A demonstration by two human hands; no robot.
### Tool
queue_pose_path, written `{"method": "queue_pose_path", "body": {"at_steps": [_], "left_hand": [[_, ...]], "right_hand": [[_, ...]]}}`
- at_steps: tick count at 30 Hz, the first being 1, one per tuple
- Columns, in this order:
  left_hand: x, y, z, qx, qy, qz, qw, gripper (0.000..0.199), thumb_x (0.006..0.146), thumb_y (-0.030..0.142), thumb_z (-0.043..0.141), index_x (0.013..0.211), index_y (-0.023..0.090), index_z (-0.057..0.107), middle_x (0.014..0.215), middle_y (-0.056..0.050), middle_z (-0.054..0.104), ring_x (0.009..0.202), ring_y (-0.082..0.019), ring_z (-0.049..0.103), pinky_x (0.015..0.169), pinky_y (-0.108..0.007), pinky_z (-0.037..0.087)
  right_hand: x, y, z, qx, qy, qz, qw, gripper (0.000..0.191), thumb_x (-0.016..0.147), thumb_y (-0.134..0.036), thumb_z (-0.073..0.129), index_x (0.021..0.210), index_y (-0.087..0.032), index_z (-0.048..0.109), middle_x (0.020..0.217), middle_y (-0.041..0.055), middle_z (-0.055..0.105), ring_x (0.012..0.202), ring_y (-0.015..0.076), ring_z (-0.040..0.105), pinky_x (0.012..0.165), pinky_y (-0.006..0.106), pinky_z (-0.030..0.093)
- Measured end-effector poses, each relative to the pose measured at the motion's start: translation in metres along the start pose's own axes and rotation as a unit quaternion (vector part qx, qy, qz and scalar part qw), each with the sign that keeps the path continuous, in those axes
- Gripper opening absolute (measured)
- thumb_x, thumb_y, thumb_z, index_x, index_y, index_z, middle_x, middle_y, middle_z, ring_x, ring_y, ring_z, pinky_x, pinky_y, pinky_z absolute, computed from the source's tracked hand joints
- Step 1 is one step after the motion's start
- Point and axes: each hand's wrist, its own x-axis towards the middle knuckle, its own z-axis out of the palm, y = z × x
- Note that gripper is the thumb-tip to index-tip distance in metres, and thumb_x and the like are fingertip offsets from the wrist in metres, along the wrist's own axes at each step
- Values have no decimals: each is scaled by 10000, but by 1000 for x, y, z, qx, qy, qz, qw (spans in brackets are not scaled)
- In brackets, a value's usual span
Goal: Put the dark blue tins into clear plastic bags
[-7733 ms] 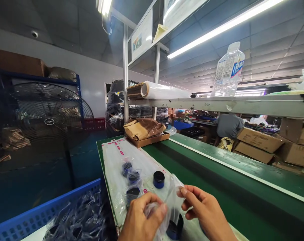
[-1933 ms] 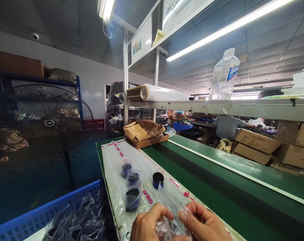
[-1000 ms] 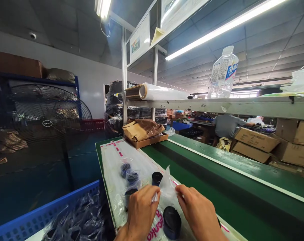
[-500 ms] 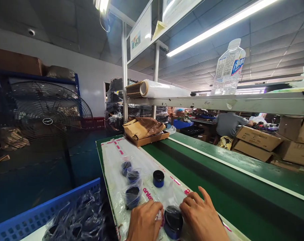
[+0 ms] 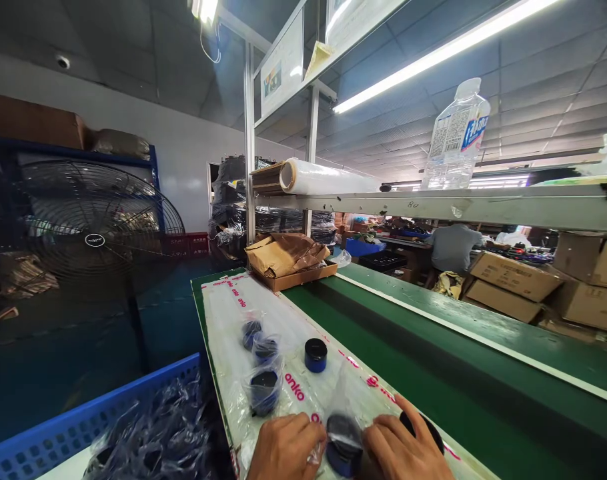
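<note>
In front of me on the work board stands a round black-and-blue item (image 5: 343, 460), shaped like a small speaker, in a clear plastic bag (image 5: 342, 393). The bag's loose end points away from me. My left hand (image 5: 288, 447) is closed beside it, pinching the film between thumb and fingers. On the other side, my right hand (image 5: 406, 447) has its fingers bent against the bag's edge, with one finger raised; its fingertips are partly hidden. Another black round item (image 5: 423, 427) shows partly behind the right hand. An unbagged black-and-blue item (image 5: 316, 355) stands farther ahead.
Several bagged items, one nearest (image 5: 264, 392), stand along the board's left side. A blue basket (image 5: 173, 377) of bagged pieces is at lower left. A green conveyor belt (image 5: 383, 333) runs to the right. A cardboard tray (image 5: 303, 279) sits at the far end, below a shelf (image 5: 393, 203).
My right hand has lowered and turned slightly, and its raised finger has dropped, uncovering the black round item behind it. The left hand has shifted slightly down. The bagged item stays in place.
</note>
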Motion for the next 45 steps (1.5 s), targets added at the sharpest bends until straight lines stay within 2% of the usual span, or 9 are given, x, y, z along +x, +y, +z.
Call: {"method": "queue_pose_path", "body": {"at_steps": [7, 12, 15, 20, 24, 28, 31, 35, 45], "left_hand": [[9, 5, 2, -32, -6, -94, 995, 251, 771, 30, 559, 900, 226, 649, 795, 6, 720, 710, -184, 705, 634, -266, 460], [7, 3, 9, -25, -1, -85, 996, 232, 740, 50, 555, 873, 221, 638, 765, 11, 721, 674, -196, 709, 602, -285, 452], [2, 0, 8, -37, 22, -60, 997, 192, 780, 81, 546, 871, 229, 630, 732, 24, 705, 639, -176, 696, 577, -276, 434], [-1, -1, -1, 5, 18, 30, 999, 159, 816, 97, 560, 884, 229, 616, 706, 36, 660, 599, -149, 643, 541, -279, 396], [2, -2, -2, 77, 39, 76, 993, 125, 812, 109, 563, 801, 233, 577, 637, 47, 594, 532, -142, 576, 494, -309, 333], [2, -4, 0, 89, 47, 96, 990, 183, 895, 152, 505, 732, 233, 527, 602, 50, 549, 501, -131, 536, 480, -314, 306], [1, -6, 0, 93, 62, 123, 986, 336, 1020, 251, 350, 746, 231, 543, 590, 40, 537, 491, -134, 517, 460, -323, 272], [1, -8, -1, 101, 74, 145, 982, 469, 1066, 315, 220, 766, 221, 569, 579, 30, 530, 480, -134, 496, 447, -326, 247], [1, -10, 3, 84, 56, 114, 988, 224, 949, 185, 451, 754, 237, 549, 592, 46, 535, 488, -133, 506, 457, -318, 263]], "right_hand": [[16, 2, -3, -2, 5, 72, 997, 254, 893, -26, 490, 857, -261, 580, 845, -33, 678, 842, 208, 635, 1057, 470, 242], [25, -3, 10, -15, 24, 86, 996, 242, 711, 8, 587, 703, -234, 580, 651, -17, 615, 725, 206, 611, 1096, 467, 231], [19, -5, 10, 23, 30, 95, 995, 255, 730, 14, 539, 724, -238, 581, 658, -36, 610, 682, 170, 610, 1105, 444, 223], [12, -7, -2, 42, 93, 4, 995, 316, 917, -39, 370, 716, -234, 518, 664, -56, 600, 686, 146, 610, 1130, 411, 216], [14, -9, -4, 14, 104, -63, 992, 461, 1085, -227, 227, 782, -233, 575, 718, -45, 664, 736, 151, 631, 1152, 401, 205], [13, -9, -1, 9, 118, -86, 989, 492, 1095, -256, 237, 734, -222, 569, 720, -47, 678, 729, 139, 633, 1156, 387, 209], [10, -9, 2, -11, 118, -104, 988, 494, 1085, -200, 256, 704, -219, 570, 704, -51, 679, 696, 134, 624, 1165, 415, 210], [6, -10, 8, -70, 135, -127, 980, 530, 1063, -130, 245, 641, -218, 554, 683, -28, 678, 686, 146, 612, 1163, 444, 227], [4, -5, 13, -66, 99, -114, 986, 585, 1096, -275, 165, 658, -226, 550, 754, -28, 712, 733, 153, 627, 1119, 420, 242]]}}
